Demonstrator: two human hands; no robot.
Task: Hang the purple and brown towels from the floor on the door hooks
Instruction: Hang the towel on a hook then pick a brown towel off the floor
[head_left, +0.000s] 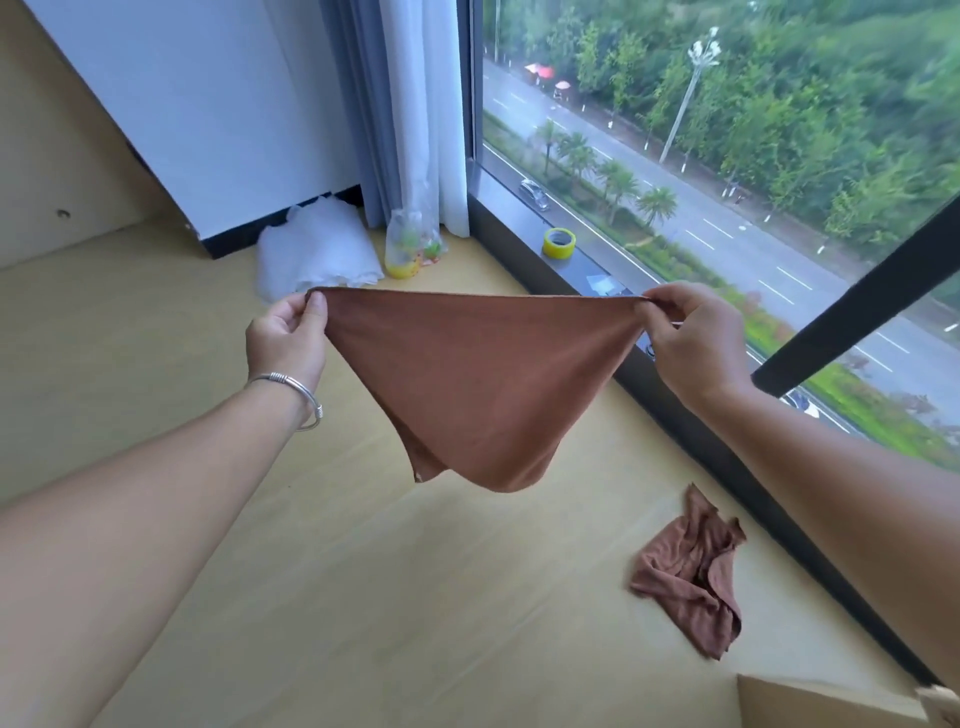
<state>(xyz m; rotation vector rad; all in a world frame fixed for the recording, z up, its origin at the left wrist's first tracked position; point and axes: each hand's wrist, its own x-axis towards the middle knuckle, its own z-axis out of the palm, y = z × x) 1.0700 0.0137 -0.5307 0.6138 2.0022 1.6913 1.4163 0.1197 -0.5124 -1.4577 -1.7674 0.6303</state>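
Two hands hold one brown towel (478, 379) stretched out in the air above the pale wooden floor (332, 597). The left hand (285, 338) pinches the towel's upper left corner, thumb and fingers (315, 312) clamped together on the hem; a silver bangle (291, 395) circles that wrist. The right hand (685, 338) pinches the opposite upper corner in the same way, its fingers curled round the cloth. Between the two grips the top edge runs taut and nearly level, and the rest of the towel hangs down in a loose triangle whose lowest fold is well clear of the floor.

A second brown towel (688, 571) lies crumpled on the floor near the foot of the window wall, below and to the right of the held one and apart from it (no purple cloth shows in this view).

Farther back, a heap of white plastic wrap (311, 249) sits on the floor by the dark skirting, just beside a clear plastic bag with yellow and green contents (413, 244) at the base of the grey and white curtains (405, 104). A roll of yellow tape (559, 243) rests on the window sill (519, 192). Through the glass, a road, palm trees and cars lie far below.
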